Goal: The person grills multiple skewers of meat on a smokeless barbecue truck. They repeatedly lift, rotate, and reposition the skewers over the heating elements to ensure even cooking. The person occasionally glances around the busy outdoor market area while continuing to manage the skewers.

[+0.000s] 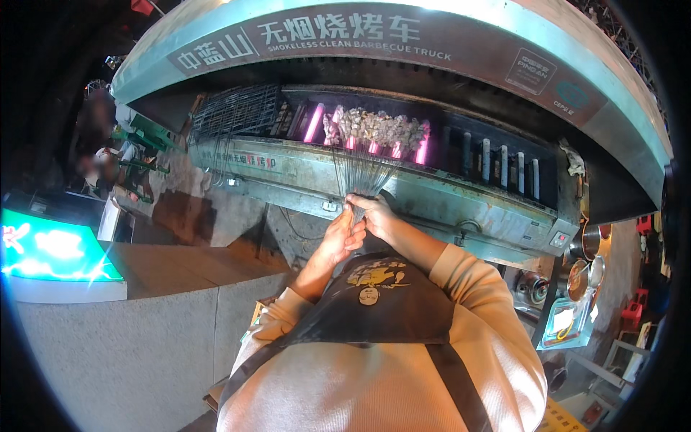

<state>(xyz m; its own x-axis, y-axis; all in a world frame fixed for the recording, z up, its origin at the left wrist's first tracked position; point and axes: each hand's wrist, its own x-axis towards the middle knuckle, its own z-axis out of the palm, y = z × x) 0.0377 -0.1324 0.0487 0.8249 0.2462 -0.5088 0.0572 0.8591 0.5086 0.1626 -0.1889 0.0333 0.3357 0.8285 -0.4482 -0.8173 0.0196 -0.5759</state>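
Note:
A thick bunch of thin metal skewers (363,171) fans out from my hands toward the barbecue grill (459,202). Chunks of pale, browned food, perhaps meat (372,128), cover the far ends of the skewers, over pink-glowing heating tubes (313,123). My left hand (341,236) is closed around the near ends of the bunch. From the other side my right hand (379,216) grips the same ends, its thumb across them. Both hands are just in front of the grill's metal front, close to my dark apron (399,302).
A curved metal hood (367,40) bearing writing overhangs the grill. Wire racks (235,110) cover its left end; unlit tubes (503,162) line the right. At left stand a counter (178,264) and lit green sign (59,248). Pots (577,278) and a tray (564,324) are at right.

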